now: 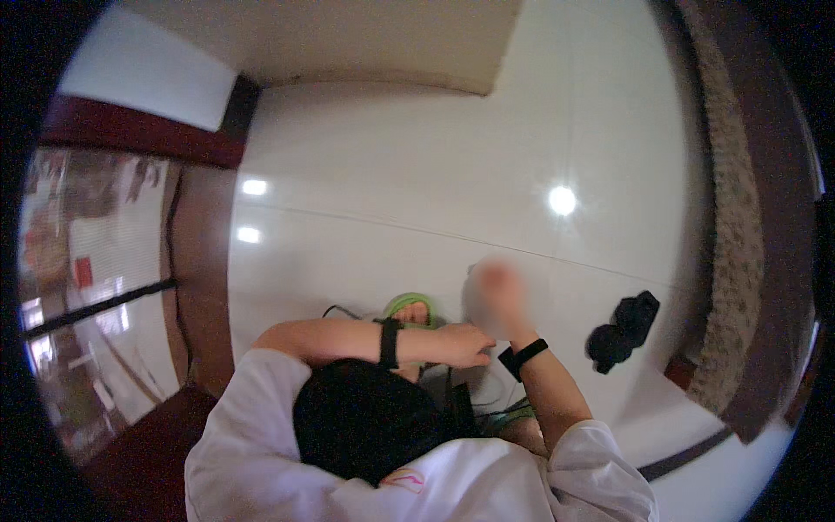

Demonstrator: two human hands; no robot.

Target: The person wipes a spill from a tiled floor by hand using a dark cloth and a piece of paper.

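My left hand (464,347) reaches across in front of my knee, its fingers close to my right wrist. What those fingers hold, if anything, is hard to make out. Low over the white floor, my right hand (499,287) sits inside a blurred patch, so its fingers and anything in them are hidden. A black strap (389,344) circles my left forearm. On my right wrist is another black band (524,357). Below my left hand, thin cables (499,398) run between my legs.
A black object (623,331) of unclear kind lies on the tiled floor (417,163) at the right. My foot wears a green slipper (411,307). A glass-fronted cabinet (111,261) stands left, a beige panel (378,46) ahead, and a brown furniture edge (770,228) right.
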